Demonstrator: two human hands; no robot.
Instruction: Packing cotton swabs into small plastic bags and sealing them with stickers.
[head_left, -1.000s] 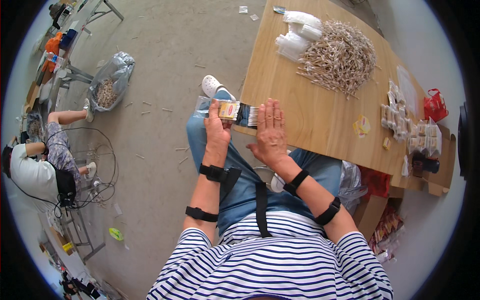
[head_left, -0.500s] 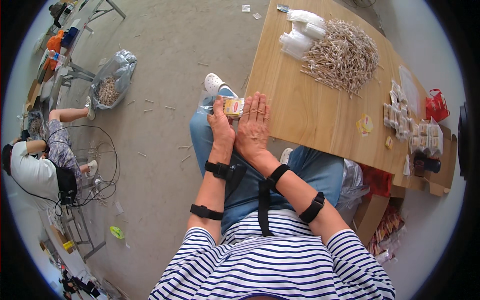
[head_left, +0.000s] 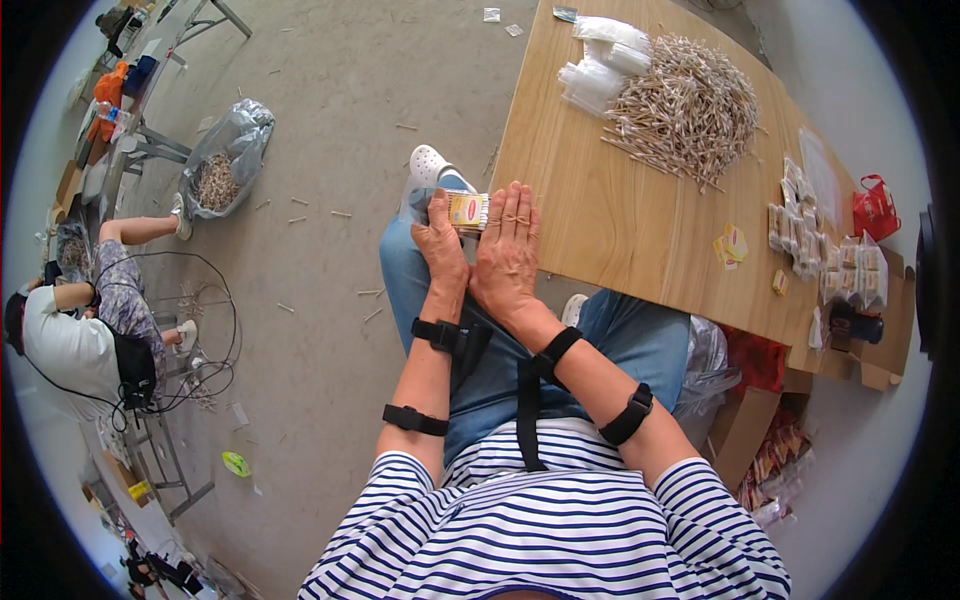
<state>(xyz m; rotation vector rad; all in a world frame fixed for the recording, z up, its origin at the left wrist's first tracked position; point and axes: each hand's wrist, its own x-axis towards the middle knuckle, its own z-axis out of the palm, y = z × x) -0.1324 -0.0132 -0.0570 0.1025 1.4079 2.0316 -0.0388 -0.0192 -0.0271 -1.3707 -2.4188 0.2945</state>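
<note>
In my left hand [head_left: 441, 250] is a small clear bag of cotton swabs [head_left: 467, 210] with a yellow, white and red card in it. The left thumb lies over the bag's near left side; the other left fingers are hidden beneath. My right hand [head_left: 507, 248] is flat, fingers stretched out, its edge against the swab tips at the bag's right end. Loose clear film sticks out on the bag's left. Both hands are just off the table's left edge, above my lap.
On the wooden table [head_left: 590, 225] lie a large heap of loose cotton swabs [head_left: 685, 110], clear empty bags [head_left: 605, 65], yellow cards [head_left: 731, 247] and several filled packs [head_left: 795, 228]. A red bag [head_left: 876, 207] stands farther right. Another person [head_left: 75, 340] sits at the left near a swab-filled plastic sack [head_left: 218, 185].
The bag and both hands have hardly shifted. The clear film at the bag's left end sits closer to the left thumb.
</note>
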